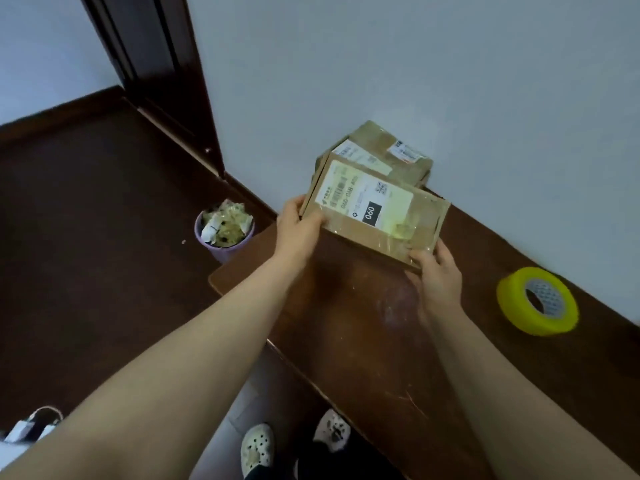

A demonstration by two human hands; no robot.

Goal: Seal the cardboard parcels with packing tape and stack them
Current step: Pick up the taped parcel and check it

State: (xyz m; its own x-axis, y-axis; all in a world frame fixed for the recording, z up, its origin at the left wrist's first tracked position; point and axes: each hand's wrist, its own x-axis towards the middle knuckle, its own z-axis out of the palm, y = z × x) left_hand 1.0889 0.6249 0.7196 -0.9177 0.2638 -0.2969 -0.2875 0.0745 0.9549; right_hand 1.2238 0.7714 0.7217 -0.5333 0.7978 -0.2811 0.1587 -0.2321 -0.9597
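Two hands held one box point(377, 216) over the table point(346, 323). The left hand point(298, 223) gripped its left end, the right hand point(436, 271) its near right corner. The box was tilted, label point(367, 195) up, just in front of a pile point(391, 157) of boxes by the wall point(450, 81). Yellow tape point(536, 301) lay on the table, well off to the right.

labelled cardboard parcel point(375, 211) tilted before stacked parcels point(391, 154), yellow tape roll point(536, 301) right

Home room: dark wooden door frame point(156, 64), full lilac waste bin point(221, 253), scuffed wooden table point(346, 327)
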